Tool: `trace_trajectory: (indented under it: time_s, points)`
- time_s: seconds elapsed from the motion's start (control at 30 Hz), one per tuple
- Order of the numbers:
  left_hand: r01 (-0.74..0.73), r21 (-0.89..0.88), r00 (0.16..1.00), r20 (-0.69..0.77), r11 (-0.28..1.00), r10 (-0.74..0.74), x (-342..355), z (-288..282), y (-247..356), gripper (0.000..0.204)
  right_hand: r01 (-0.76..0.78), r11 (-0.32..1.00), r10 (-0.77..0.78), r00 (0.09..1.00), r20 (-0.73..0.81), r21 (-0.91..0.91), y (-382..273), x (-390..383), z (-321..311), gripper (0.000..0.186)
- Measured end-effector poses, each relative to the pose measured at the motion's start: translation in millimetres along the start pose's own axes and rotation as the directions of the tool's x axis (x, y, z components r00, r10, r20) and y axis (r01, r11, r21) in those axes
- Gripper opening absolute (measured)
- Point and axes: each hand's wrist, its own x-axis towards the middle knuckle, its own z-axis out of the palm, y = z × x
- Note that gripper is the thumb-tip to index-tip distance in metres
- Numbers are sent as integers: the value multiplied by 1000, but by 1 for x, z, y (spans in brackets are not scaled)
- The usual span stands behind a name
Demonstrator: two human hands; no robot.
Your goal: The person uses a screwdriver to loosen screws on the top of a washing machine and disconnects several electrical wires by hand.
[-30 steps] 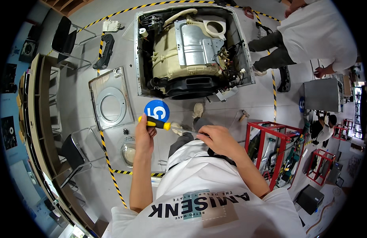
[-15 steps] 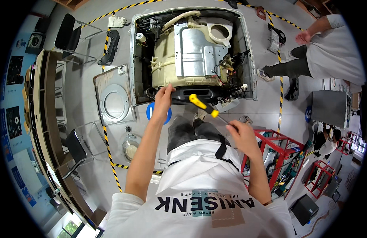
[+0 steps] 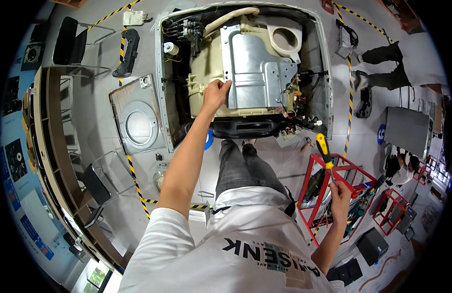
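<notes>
My left hand [image 3: 215, 96] reaches into the opened washing machine [image 3: 163, 97]. Its fingers are pinched together at the left edge of the silver metal plate [image 3: 253, 73]; what lies between the fingertips is hidden. Beneath that plate is the cream-coloured plastic tub [image 3: 201, 73]. In my right hand [image 3: 339, 199], out to the right, is a screwdriver with a yellow and black handle [image 3: 324, 150]. The fingers close around its thin shaft, and the handle points up and away from me. A black plastic bar [image 3: 243, 128] crosses the machine's near side.
Close to my right arm stands a red-framed tool cart [image 3: 309, 202]. Left of the machine lies a panel with a round ring [image 3: 119, 115]; a black chair [image 3: 69, 41] is farther left. Another person [image 3: 416, 58] stands at the far right. Yellow-black tape [image 3: 348, 112] marks the floor.
My left hand has moved from the machine's near edge farther in, to the metal plate. My right hand has swung right with the screwdriver, which is now more upright. The other person has shifted.
</notes>
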Motion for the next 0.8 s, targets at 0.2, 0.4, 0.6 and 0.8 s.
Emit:
trace_trajectory:
  time_s: [0.2, 0.4, 0.6, 0.8]
  points:
    - [-64, -54, 992, 104, 997, 69, 1, -5, -3, 43, -64, 997, 65, 997, -33, 43, -19, 9, 14, 23]
    - [-92, -105, 988, 117, 990, 104, 0, -7, -6, 40, -119, 991, 118, 993, 18, 63, -53, 13, 32, 23]
    - [-39, -207, 991, 115, 978, 64, 1, -5, -15, 39, -178, 983, 177, 984, 18, 54, -70, 11, 38, 23]
    - [0, -183, 993, 112, 983, 21, -7, -11, 1, 44, -224, 972, 226, 974, -13, 74, -73, 15, 45, 19]
